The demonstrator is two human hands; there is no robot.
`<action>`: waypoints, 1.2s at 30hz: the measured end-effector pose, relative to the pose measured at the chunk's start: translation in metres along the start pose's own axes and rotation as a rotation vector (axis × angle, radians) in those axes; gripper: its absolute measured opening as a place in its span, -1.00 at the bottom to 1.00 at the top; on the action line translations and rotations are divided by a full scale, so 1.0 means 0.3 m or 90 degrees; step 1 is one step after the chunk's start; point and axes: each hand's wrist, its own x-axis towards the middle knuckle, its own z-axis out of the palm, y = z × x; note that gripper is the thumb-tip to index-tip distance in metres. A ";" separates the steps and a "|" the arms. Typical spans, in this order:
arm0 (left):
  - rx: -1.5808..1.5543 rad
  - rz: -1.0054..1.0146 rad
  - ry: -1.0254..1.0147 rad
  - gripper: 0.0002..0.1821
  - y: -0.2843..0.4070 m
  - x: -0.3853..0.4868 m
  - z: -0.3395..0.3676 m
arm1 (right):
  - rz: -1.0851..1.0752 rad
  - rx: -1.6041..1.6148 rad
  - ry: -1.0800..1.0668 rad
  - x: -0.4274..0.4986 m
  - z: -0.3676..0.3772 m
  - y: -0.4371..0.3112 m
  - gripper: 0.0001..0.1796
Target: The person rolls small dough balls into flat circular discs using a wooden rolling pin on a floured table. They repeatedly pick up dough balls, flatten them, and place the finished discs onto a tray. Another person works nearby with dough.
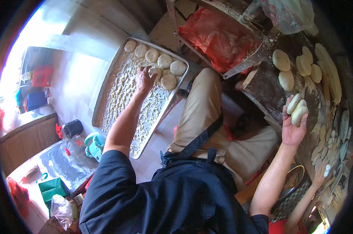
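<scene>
My left hand (144,80) reaches over a metal baking tray (106,87) strewn with pale crumbs or seeds. Its thumb and fingers are at a flat round dough cake (155,73); whether they grip it is hard to tell. Several more dough cakes (164,61) lie along the tray's upper edge. Off to the right, my right hand (294,125) is raised palm up, holding a few dough cakes (299,114) stacked on edge between thumb and fingers. Beyond it, flattened dough rounds (281,60) and a long dough roll (328,71) lie on a floured dark worktop (302,84).
A co-worker's hand (319,175) is over small dough pieces at the lower right, near a round pan (293,178). A red plastic bag (217,41) sits in a metal frame between tray and worktop. At left stand a green box (53,187) and a dark jar (72,128).
</scene>
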 end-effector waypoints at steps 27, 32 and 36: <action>-1.374 -0.322 -0.366 -0.57 0.732 -0.393 -0.417 | 0.056 -0.621 -0.322 -0.093 0.688 0.582 -0.47; -1.255 -0.377 -0.338 -0.62 0.637 -0.332 -0.402 | 0.262 -0.334 -0.091 -0.079 0.637 0.636 -0.51; -1.182 -0.433 -0.297 -0.58 0.544 -0.267 -0.376 | 0.330 -0.072 0.062 -0.047 0.570 0.639 -0.48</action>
